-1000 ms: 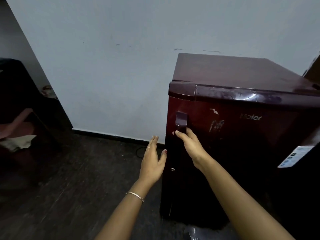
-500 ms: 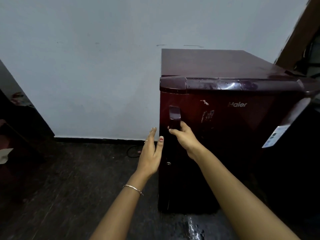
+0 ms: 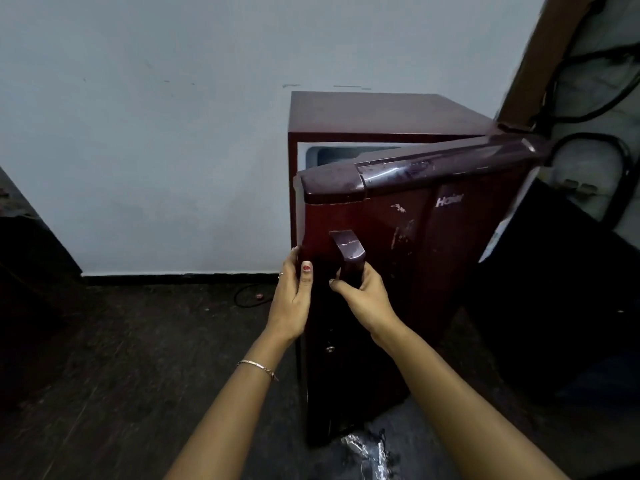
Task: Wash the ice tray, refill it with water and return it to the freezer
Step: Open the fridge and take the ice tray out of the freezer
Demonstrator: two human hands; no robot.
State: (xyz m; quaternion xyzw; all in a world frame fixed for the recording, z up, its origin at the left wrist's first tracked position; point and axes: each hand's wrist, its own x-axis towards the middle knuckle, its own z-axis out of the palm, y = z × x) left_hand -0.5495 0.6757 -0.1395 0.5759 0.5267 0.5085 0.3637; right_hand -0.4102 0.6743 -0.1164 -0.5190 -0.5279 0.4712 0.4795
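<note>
A small maroon metal fridge [image 3: 374, 112] stands against the far pale wall [image 3: 138, 133]; its maroon door [image 3: 433, 271], block-shaped handle [image 3: 348, 251] at its left edge, juts open nearward.

Opening [image 3: 346, 154]: the door [image 3: 398, 230] stands ajar, hinged at your right. A narrow wedge of pale interior shows above its top edge, widest at the left.
Door edge: your left grip [image 3: 292, 299] wraps it; your right grip [image 3: 367, 299] holds the handle [image 3: 348, 251].
Left of the fridge [image 3: 374, 112]: bare floor [image 3: 121, 358] up to the wall [image 3: 156, 133], with one cable [image 3: 247, 296] near the skirting.
Far left: dark furniture [image 3: 31, 271].
Below the door: crinkled foil [image 3: 367, 452] on the floor.
Right: a wooden frame [image 3: 540, 57] near the hinge side.
</note>
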